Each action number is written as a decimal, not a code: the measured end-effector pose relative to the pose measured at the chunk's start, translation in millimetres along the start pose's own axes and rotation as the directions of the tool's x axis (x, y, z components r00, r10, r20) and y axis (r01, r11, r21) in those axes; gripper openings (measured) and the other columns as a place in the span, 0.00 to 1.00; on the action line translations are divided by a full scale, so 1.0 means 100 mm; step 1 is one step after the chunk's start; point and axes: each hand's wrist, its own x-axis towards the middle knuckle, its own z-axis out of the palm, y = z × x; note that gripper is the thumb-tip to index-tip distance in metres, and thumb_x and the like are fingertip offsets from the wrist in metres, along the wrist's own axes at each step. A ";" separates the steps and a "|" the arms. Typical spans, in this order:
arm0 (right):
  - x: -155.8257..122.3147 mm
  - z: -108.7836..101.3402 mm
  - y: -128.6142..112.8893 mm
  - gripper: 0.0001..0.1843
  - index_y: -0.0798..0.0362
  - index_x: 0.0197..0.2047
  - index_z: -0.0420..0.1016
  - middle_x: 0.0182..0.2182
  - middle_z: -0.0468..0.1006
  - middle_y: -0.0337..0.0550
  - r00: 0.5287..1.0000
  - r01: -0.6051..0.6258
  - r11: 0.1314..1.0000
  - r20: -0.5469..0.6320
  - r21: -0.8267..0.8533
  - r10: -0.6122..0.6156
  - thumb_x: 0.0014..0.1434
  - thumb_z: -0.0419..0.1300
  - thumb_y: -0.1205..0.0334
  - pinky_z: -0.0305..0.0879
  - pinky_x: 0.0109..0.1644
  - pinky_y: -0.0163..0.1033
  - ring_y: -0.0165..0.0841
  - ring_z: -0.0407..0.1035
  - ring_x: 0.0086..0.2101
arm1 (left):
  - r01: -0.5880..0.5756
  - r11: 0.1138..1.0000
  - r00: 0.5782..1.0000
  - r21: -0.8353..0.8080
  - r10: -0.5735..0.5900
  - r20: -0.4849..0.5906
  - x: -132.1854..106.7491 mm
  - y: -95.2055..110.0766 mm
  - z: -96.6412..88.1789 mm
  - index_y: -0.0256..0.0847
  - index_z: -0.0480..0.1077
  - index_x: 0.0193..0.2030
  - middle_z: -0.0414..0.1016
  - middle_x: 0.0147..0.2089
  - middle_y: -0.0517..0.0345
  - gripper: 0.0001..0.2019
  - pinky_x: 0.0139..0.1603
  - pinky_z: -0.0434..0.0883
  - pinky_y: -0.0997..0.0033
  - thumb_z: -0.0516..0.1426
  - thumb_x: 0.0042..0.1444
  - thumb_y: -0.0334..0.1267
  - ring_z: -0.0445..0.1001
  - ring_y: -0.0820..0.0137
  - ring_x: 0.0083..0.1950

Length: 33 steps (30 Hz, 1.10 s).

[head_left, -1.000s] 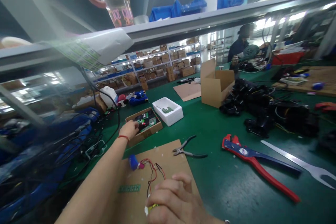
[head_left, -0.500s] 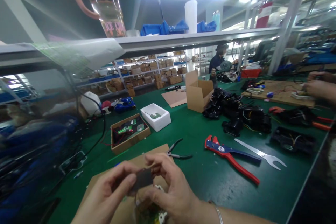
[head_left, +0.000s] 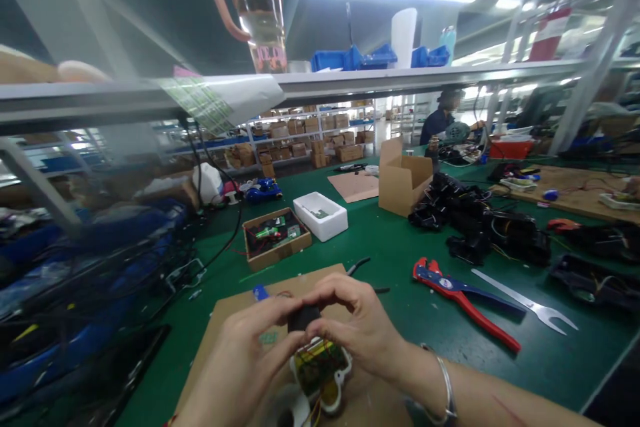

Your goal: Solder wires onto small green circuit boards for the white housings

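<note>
My left hand and my right hand meet above a cardboard sheet, both pinching a small black part between the fingers. Just below them lies a white-rimmed casing with a green circuit board and wires inside, its lower part partly hidden. A small blue item lies on the sheet beyond my left fingers. Needle-nose pliers sit mostly hidden behind my right hand.
A cardboard tray of circuit boards and a white foam box stand ahead. To the right lie red-and-blue wire strippers, a metal fork tool and a heap of black wired assemblies. A shelf runs overhead.
My left hand has left the tray and joined my right hand. Both now hold the black part over the sheet, the white casing has appeared below them, and the view has shifted.
</note>
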 end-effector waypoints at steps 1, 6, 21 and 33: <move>0.00 0.00 0.03 0.12 0.54 0.37 0.79 0.33 0.79 0.42 1.000 0.005 1.000 0.014 -0.016 -0.004 0.48 0.70 0.64 0.67 0.41 0.36 0.33 0.72 0.36 | 0.007 1.000 1.000 -0.022 -0.007 0.000 0.01 0.01 0.00 0.49 0.74 0.45 0.78 0.44 0.60 0.11 0.46 0.71 0.67 0.60 0.54 0.43 0.75 0.64 0.44; -0.04 0.03 0.19 0.11 0.53 0.38 0.78 0.34 0.79 0.42 1.000 0.023 0.998 0.013 -0.060 -0.023 0.50 0.69 0.62 0.68 0.41 0.37 0.33 0.73 0.36 | 0.052 0.997 0.998 -0.048 -0.053 -0.028 0.06 -0.03 0.03 0.48 0.75 0.43 0.79 0.42 0.59 0.11 0.47 0.69 0.66 0.63 0.52 0.37 0.75 0.64 0.45; -0.21 0.00 0.42 0.02 0.49 0.36 0.77 0.32 0.79 0.38 0.995 -0.097 0.985 0.017 -0.140 0.100 0.57 0.63 0.63 0.67 0.40 0.34 0.31 0.73 0.34 | 0.134 0.911 0.991 -0.390 -0.121 0.057 0.10 -0.04 0.15 0.41 0.71 0.34 0.74 0.34 0.61 0.01 0.38 0.69 0.73 0.58 0.55 0.34 0.72 0.71 0.37; -0.15 -0.11 0.49 0.10 0.51 0.35 0.71 0.35 0.72 0.42 0.983 -0.120 0.975 -0.161 -0.189 0.090 0.65 0.51 0.58 0.61 0.46 0.42 0.35 0.66 0.41 | 0.075 0.993 0.978 0.096 -0.093 0.189 0.16 -0.12 0.18 0.40 0.69 0.25 0.70 0.30 0.59 0.13 0.40 0.60 0.65 0.54 0.60 0.40 0.66 0.66 0.37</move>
